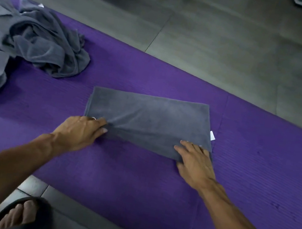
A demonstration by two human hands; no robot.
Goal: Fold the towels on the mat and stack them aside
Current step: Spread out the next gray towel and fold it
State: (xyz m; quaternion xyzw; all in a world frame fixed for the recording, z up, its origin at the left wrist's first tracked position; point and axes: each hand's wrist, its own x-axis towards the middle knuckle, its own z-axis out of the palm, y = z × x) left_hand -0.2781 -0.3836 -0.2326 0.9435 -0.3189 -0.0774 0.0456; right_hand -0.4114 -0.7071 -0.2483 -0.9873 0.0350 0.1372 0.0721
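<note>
Down on the purple mat point(134, 182), a grey towel point(149, 118) is lying folded into a flat rectangle near the mat's middle, its long edges running left to right and a small white tag point(212, 135) sticking out at its right end. Both hands are working at the towel's near edge. The left hand point(80, 132) is gripping the near left corner, its fingers point(102, 121) curling round the cloth and bunching it into small creases, with the thumb lying along the edge. The right hand point(196, 162) is holding the near right corner, its fingers point(192, 148) lying slightly spread on top of the cloth while the thumb is tucking under the edge, so the corner is being pinched between them. Well apart to the left, a heap of unfolded grey towels point(43, 43) is sitting crumpled on the mat, running off the picture's left side. Grey floor tiles point(218, 45) are lying beyond the mat, and a foot in a dark sandal point(17, 214) is resting on the floor at the bottom left.
</note>
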